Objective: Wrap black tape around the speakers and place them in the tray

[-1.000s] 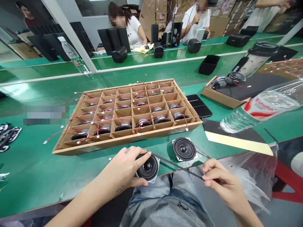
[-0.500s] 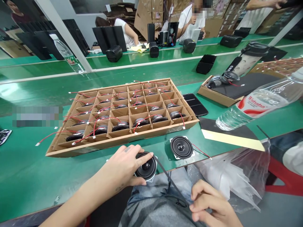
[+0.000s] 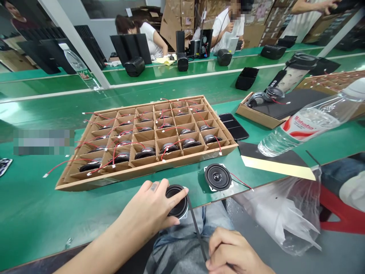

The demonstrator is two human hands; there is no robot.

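My left hand (image 3: pixel 155 203) grips a round black speaker (image 3: pixel 177 203) at the table's front edge, its index finger pressing on the rim. A thin black strip (image 3: pixel 196 224) runs from that rim down to my right hand (image 3: pixel 228 249), which pinches its lower end over my lap. To the right, a second speaker (image 3: pixel 218 177) lies face up, with a red and black wire trailing from it. Behind both is a cardboard box (image 3: pixel 148 173) with dividers, holding several speakers with red wires and white plugs.
At the right, a water bottle (image 3: pixel 308 121) lies tilted beside a black sheet with a yellow strip (image 3: pixel 279 168). A phone-like black slab (image 3: pixel 234 126) sits by the box. A plastic bag (image 3: pixel 285 217) hangs off the table edge. Co-workers sit across the green bench.
My right hand has moved left, swinging the black strip to a steeper slant. My left hand stays on the speaker, with its index finger still at the rim.
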